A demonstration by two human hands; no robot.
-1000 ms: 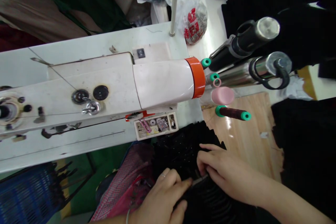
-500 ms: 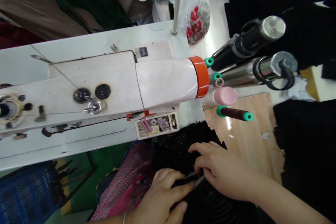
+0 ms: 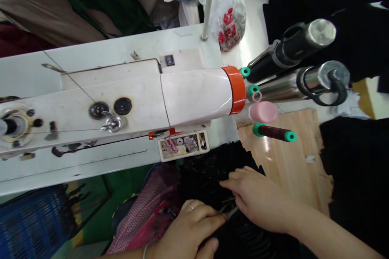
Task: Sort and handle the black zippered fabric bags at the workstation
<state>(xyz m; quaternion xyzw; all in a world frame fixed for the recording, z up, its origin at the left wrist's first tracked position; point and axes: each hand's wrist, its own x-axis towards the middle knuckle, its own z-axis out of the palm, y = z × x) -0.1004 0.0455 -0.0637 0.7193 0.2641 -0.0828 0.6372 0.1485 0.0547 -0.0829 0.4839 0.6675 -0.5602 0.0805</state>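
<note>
Black garment (image 3: pixel 212 174), dark pleated fabric with faint pale specks, bunched in the lap just below the near edge of the white sewing machine (image 3: pixel 121 101) and against the wooden tabletop (image 3: pixel 288 162); folds running toward the bottom edge, no colour but black showing. Since a second ago, barely shifted in place, with both hands drawn a little lower and closer together over the same seam: likely the same small spot being worked, not a new stretch of cloth. Right hand (image 3: pixel 258 202) curled down on the fabric, fingertips pinching at it beside a thin metal tool, too small to identify. Left hand (image 3: pixel 188 226), ring on one finger, closed around the near end of that spot, thumb and forefinger pressed together on cloth. Small parts tray (image 3: pixel 184 145) just beyond the garment, untouched.
</note>
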